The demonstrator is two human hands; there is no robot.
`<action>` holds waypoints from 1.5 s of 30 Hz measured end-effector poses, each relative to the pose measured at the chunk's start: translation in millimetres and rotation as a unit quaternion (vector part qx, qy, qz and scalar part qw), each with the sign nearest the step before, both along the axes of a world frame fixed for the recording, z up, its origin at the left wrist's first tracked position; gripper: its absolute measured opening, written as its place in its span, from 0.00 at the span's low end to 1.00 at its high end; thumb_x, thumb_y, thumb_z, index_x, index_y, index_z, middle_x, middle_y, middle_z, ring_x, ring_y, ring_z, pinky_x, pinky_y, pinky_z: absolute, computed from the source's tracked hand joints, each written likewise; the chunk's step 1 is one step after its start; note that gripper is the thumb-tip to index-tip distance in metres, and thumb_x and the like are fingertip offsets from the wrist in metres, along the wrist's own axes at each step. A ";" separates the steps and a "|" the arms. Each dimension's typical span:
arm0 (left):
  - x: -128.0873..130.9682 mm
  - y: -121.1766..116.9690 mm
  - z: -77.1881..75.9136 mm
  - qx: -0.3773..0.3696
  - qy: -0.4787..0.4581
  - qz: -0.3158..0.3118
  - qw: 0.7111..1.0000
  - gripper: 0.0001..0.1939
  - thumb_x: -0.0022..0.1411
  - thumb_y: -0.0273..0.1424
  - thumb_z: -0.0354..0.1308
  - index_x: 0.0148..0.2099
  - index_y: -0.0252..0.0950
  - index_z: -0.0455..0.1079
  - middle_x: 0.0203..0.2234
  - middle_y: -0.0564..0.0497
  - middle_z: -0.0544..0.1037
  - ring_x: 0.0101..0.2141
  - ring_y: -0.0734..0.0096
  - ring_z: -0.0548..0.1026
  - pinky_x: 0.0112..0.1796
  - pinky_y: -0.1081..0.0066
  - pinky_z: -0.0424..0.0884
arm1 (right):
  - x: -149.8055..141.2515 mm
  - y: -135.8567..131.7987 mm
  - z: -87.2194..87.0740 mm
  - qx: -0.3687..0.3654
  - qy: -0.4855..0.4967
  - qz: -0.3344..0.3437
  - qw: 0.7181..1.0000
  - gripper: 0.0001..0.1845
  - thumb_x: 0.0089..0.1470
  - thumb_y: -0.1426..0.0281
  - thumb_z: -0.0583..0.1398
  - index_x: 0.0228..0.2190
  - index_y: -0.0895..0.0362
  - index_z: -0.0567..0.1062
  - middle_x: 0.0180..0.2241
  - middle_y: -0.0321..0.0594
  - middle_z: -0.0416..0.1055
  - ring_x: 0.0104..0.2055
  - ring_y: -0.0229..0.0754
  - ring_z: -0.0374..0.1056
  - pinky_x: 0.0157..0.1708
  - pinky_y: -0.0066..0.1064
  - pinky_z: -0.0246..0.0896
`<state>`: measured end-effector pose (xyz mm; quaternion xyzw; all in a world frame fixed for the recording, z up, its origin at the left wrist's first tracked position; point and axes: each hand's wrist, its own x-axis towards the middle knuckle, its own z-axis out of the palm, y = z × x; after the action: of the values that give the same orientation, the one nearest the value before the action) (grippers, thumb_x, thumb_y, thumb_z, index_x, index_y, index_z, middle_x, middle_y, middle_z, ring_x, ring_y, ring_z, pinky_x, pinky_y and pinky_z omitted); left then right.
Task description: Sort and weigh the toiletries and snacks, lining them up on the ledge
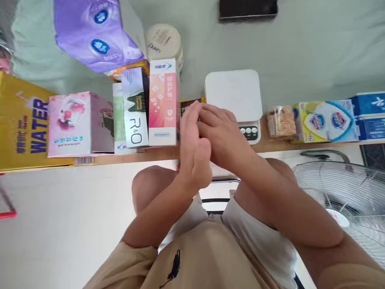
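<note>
My left hand (194, 148) stands on edge with its fingers stretched out, beside the pink toothpaste box (164, 104). I cannot tell whether it touches that box. My right hand (224, 136) has its fingers extended and meets the fingers of my left hand. Nothing held shows in either hand. Just beyond my fingertips a dark box with yellow edges (192, 103) is mostly hidden. To the left of the pink box stand a white and black R&O toothpaste box (135, 120) and a green and white box (119, 132). A white digital scale (234, 94) lies right of my hands.
Further left are a pink-white box (70, 128) and a yellow WATER box (27, 124). Behind stand a purple tissue pack (99, 32) and a Dove jar (164, 40). Soap packs (327, 120) line the right edge. A black box (248, 8) lies far back; a fan (345, 192) stands below.
</note>
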<state>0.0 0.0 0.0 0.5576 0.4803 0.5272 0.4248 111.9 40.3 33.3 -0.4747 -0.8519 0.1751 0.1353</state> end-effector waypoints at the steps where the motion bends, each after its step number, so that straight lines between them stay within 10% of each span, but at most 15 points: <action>1: -0.1 0.5 -0.6 0.002 0.000 0.008 1.000 0.33 0.74 0.58 0.43 0.73 0.53 0.56 0.73 0.52 0.63 0.76 0.55 0.56 0.76 0.47 0.54 | -1.6 0.6 -1.1 -0.001 0.001 0.004 1.000 0.20 0.68 0.71 0.56 0.59 0.52 0.75 0.65 0.43 0.72 0.74 0.53 0.60 0.68 0.50 0.60; 12: 0.8 -1.0 24.7 0.123 0.118 0.059 0.984 0.30 0.78 0.50 0.39 0.67 0.37 0.64 0.67 0.36 0.66 0.71 0.46 0.64 0.71 0.41 0.63 | -1.8 -3.1 -9.1 0.108 0.112 -0.008 0.988 0.12 0.69 0.68 0.55 0.47 0.50 0.79 0.53 0.39 0.82 0.62 0.49 0.76 0.54 0.44 0.76; 23: 11.2 3.2 16.5 0.253 0.142 0.078 0.954 0.23 0.75 0.46 0.43 0.66 0.44 0.59 0.63 0.41 0.68 0.67 0.54 0.67 0.71 0.47 0.60 | 26.0 13.8 -1.0 0.344 0.265 -0.083 0.897 0.17 0.62 0.80 0.63 0.48 0.50 0.81 0.47 0.36 0.85 0.53 0.42 0.82 0.59 0.36 0.79; 33: 14.6 19.5 1.2 0.142 0.235 -0.004 0.962 0.31 0.79 0.50 0.36 0.63 0.32 0.65 0.63 0.32 0.69 0.65 0.53 0.70 0.65 0.54 0.68 | 92.0 12.0 -11.9 0.175 0.158 -0.078 0.969 0.15 0.60 0.73 0.63 0.46 0.48 0.84 0.49 0.37 0.85 0.58 0.55 0.80 0.56 0.52 0.80; 45: 21.4 31.1 5.9 0.092 0.305 -0.020 0.948 0.35 0.78 0.53 0.33 0.67 0.38 0.68 0.63 0.38 0.75 0.70 0.49 0.65 0.73 0.45 0.53 | 97.3 5.2 -15.7 0.113 0.098 -0.142 0.979 0.21 0.60 0.68 0.60 0.55 0.54 0.76 0.51 0.49 0.81 0.53 0.53 0.78 0.53 0.47 0.75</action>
<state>21.4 31.1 5.9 0.7377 0.5254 0.3652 0.2154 209.2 45.5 17.6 -0.5530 -0.7727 0.1026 0.2942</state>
